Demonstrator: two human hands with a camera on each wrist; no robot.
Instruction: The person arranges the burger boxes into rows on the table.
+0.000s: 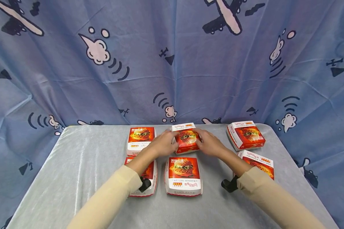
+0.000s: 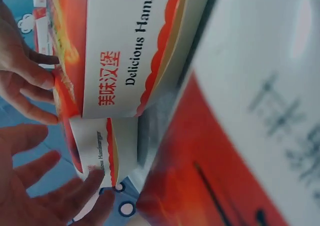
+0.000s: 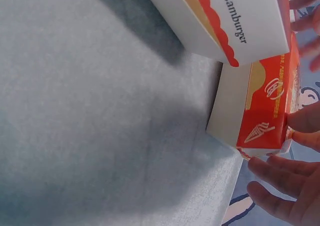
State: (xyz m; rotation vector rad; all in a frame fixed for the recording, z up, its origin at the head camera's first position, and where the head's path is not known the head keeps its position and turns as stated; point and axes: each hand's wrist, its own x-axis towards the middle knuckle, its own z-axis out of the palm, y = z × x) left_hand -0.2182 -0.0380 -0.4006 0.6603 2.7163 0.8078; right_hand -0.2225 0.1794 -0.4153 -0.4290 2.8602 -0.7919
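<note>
We judge a positioning step: burger box (image 1: 187, 140) at the middle of the far edge of the counter (image 1: 60, 181), our left grip (image 1: 164, 143) and right grip (image 1: 210, 143) flanking it, fingers apart; next calls for even two-sided pressure.

Three front-to-back pairs of boxes (image 1: 184, 173) stand on the table (image 1: 60, 175) before the curtain (image 1: 189, 79).

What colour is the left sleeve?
The left sleeve is beige; the head view shows it best.
</note>
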